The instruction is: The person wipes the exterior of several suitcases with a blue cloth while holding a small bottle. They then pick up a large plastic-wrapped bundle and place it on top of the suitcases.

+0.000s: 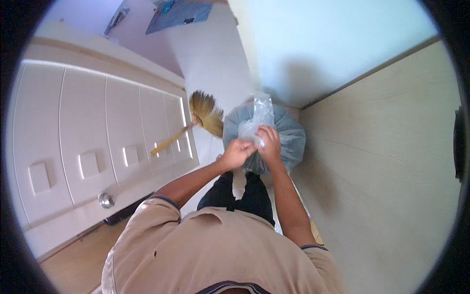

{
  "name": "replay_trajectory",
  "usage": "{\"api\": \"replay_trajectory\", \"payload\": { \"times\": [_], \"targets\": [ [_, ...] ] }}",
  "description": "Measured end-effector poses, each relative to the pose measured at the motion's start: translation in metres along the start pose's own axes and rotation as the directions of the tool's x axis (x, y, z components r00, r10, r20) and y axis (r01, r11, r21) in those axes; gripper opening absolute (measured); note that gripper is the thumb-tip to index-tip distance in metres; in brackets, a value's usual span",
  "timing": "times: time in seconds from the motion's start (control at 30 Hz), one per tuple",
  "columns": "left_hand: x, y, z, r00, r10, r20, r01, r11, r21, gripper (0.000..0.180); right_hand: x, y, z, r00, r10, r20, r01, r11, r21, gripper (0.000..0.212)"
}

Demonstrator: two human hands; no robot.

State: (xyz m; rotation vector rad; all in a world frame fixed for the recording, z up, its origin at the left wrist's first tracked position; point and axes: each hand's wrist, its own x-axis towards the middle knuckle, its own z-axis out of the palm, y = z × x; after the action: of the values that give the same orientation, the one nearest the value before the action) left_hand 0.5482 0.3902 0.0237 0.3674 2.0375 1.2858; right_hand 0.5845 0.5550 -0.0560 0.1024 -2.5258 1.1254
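Observation:
In front of my feet stands a round, bulging clear plastic bag (291,134), with something greyish and dark showing through it; I cannot make out what. A loose twisted length of the bag rises at its top and flops toward the far side. My left hand (237,155) is closed in a pinch on the near side of that gathered plastic. Close against it, my right hand (270,144) has its fingers curled round the same bunch. The two hands almost touch above the bag's middle.
A broom (205,115) with straw-coloured bristles leans left of the bag, its handle against a white panelled door (83,132) with a round metal knob (106,200). A pale wooden panel (382,147) rises close on the right. A grey-blue mat (178,18) lies farther off.

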Motion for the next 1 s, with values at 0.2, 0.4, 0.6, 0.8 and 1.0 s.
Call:
{"api": "replay_trajectory", "payload": {
  "times": [0.2, 0.4, 0.6, 0.8, 1.0],
  "targets": [
    [-0.002, -0.019, -0.033, 0.977, -0.123, -0.173, 0.137, 0.988, 0.075, 0.047, -0.018, -0.022, 0.021, 0.990, 0.105, 0.096, -0.109, 0.993, 0.034, 0.073],
    [-0.023, -0.012, -0.070, 0.956, -0.028, -0.292, 0.024, 1.000, -0.017, 0.047, -0.052, -0.068, 0.031, 0.920, 0.274, 0.279, -0.200, 0.944, -0.264, 0.110],
    [-0.113, -0.032, -0.042, 0.996, 0.083, -0.030, -0.078, 0.988, 0.133, 0.044, -0.032, -0.028, 0.116, 0.826, 0.560, 0.067, -0.518, 0.800, -0.302, 0.077],
    [-0.297, -0.143, -0.056, 0.979, -0.186, -0.081, 0.197, 0.965, 0.170, 0.037, -0.025, -0.019, 0.117, 0.787, 0.616, 0.002, -0.607, 0.776, -0.169, 0.054],
    [-0.415, -0.241, -0.078, 0.809, -0.503, -0.305, 0.517, 0.855, -0.039, 0.032, 0.050, -0.089, 0.073, 0.854, 0.518, -0.044, -0.515, 0.855, 0.065, 0.041]
  ]
}}
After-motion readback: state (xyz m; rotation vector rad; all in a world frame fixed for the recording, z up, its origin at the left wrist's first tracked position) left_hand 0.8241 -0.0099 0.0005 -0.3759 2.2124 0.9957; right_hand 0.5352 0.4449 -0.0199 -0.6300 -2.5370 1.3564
